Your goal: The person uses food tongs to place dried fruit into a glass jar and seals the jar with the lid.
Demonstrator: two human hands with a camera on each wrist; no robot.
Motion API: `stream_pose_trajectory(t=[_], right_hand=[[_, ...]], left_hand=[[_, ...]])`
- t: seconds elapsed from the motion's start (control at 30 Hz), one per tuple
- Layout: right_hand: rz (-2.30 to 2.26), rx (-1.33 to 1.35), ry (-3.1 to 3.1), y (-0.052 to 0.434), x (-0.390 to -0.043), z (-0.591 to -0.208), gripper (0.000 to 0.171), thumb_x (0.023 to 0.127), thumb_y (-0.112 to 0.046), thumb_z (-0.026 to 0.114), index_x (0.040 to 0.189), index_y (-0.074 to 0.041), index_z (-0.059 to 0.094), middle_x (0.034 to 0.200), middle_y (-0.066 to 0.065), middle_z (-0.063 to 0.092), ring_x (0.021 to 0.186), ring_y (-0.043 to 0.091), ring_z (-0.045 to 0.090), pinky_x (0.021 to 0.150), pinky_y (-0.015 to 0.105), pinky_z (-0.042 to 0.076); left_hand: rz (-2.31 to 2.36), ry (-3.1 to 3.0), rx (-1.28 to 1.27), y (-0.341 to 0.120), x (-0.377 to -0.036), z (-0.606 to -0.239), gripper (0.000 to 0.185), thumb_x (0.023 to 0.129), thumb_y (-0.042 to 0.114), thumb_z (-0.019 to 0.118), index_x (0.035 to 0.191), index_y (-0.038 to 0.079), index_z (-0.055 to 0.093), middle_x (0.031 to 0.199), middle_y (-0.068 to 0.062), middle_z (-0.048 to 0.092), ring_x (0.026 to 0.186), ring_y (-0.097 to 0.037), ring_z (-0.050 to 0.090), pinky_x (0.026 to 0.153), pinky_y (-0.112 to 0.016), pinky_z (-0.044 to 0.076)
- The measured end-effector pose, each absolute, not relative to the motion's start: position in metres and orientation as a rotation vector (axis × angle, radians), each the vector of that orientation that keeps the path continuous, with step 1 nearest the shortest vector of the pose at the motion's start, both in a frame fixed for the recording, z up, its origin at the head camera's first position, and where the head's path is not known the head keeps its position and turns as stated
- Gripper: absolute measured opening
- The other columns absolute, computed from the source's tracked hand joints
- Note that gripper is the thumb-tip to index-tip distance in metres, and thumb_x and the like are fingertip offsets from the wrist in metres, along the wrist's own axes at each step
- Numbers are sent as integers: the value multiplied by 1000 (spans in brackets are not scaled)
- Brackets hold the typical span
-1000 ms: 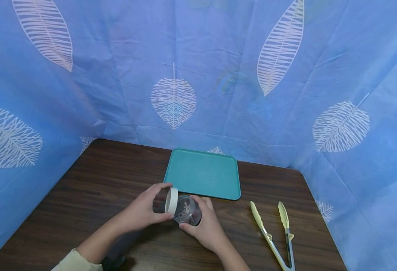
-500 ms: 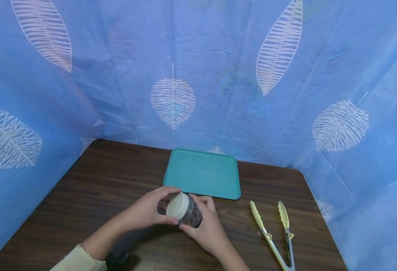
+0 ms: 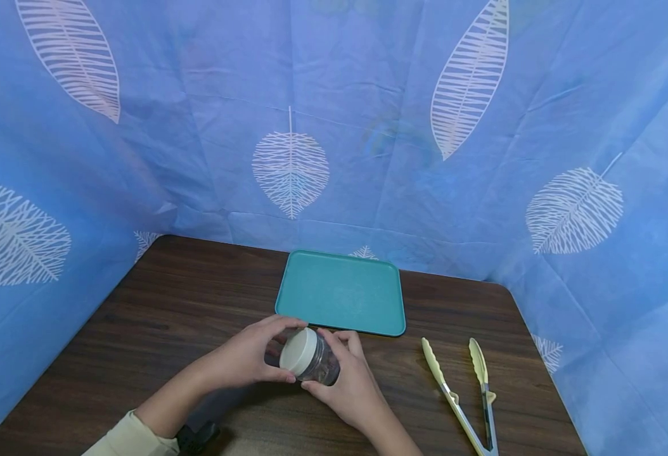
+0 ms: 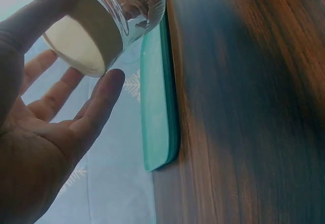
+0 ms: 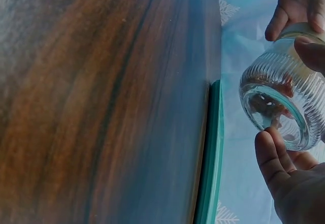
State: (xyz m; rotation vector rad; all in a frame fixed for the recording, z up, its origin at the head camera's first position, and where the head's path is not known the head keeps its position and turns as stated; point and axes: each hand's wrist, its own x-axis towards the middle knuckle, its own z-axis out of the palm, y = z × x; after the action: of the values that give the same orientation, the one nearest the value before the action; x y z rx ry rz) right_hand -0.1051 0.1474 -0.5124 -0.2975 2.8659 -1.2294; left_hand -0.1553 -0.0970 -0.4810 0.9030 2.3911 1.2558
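Observation:
A small ribbed glass jar (image 3: 322,362) with a white lid (image 3: 296,350) is held on its side just above the dark wooden table (image 3: 157,316). Something small and pale lies inside the jar (image 5: 284,102). My left hand (image 3: 254,356) grips the lid (image 4: 86,41) with thumb and fingers around its rim. My right hand (image 3: 350,386) holds the jar's glass body from below and behind, fingers curled round it. Just beyond the hands lies a teal tray (image 3: 341,291), bare.
Pale yellow tongs (image 3: 464,392) lie on the table to the right of my hands, tips pointing away. Blue leaf-print cloth (image 3: 368,126) walls in the table at the back and both sides. The teal tray's edge (image 4: 160,107) shows close by the jar.
One second ago the lid stood apart from the jar's mouth in my left hand. It now sits on the jar, and my left fingers have shifted around it.

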Motion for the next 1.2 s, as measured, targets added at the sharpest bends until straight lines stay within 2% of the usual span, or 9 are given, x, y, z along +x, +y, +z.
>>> stream_pose_trajectory(t=[0.2,0.5,0.57,0.7,0.8,0.87,1.03,1.13,1.2], right_hand=[[-1211,-320,2870,148,-106,-512,90,79,-37,99,156,-16,57,142,9,47,128,31,59,102,56,58],[-1234,-333,2825,150,-107,-511,88,80,-42,98,154,-16,59,139,7,48,126,29,60,101,55,58],[-1237,-335,2817,151,-107,-511,88,80,-44,98,154,-17,58,140,7,49,126,29,60,101,55,58],[-1256,-356,2776,155,-109,-512,90,81,-45,97,156,-18,57,142,7,49,127,29,61,102,55,58],[-1279,-386,2710,160,-111,-512,90,83,-46,96,158,-16,55,145,8,49,129,30,60,103,56,57],[-1298,-412,2656,164,-114,-513,90,84,-47,94,159,-16,55,145,7,49,130,30,58,105,55,55],[-1336,-461,2538,172,-119,-515,90,88,-46,91,161,-13,52,138,1,50,129,23,54,108,48,52],[-1351,-467,2508,173,-117,-515,91,89,-46,90,163,-10,49,136,-1,51,125,20,54,107,41,51],[-1371,-467,2502,173,-116,-515,92,89,-45,91,163,-10,49,136,-1,51,124,20,54,107,37,52]], left_hand=[[1187,2423,954,-98,-155,-481,88,87,21,94,162,22,48,158,-11,55,120,-27,70,88,-26,65],[1123,2437,977,-94,-154,-483,88,85,10,94,159,31,51,164,-5,50,135,-29,63,90,-22,63],[1111,2443,976,-94,-154,-483,89,85,9,94,159,31,50,164,-4,49,137,-29,63,92,-23,63],[1048,2493,1048,-95,-152,-486,88,87,9,92,160,32,49,167,-4,47,143,-30,60,98,-35,65],[956,2573,1173,-95,-151,-490,86,88,10,91,158,35,48,168,-5,45,145,-30,59,103,-42,64],[873,2639,1284,-95,-149,-494,85,88,8,91,157,35,48,167,-8,46,144,-30,60,104,-43,63],[566,2823,1678,-96,-145,-500,83,86,4,91,153,33,53,162,-9,52,139,-29,64,101,-40,64],[340,2935,1889,-97,-142,-503,85,83,10,94,154,35,54,164,-6,52,141,-26,62,103,-37,63],[262,2981,1927,-98,-141,-505,93,81,13,96,159,36,51,168,-3,48,144,-25,59,105,-38,62]])
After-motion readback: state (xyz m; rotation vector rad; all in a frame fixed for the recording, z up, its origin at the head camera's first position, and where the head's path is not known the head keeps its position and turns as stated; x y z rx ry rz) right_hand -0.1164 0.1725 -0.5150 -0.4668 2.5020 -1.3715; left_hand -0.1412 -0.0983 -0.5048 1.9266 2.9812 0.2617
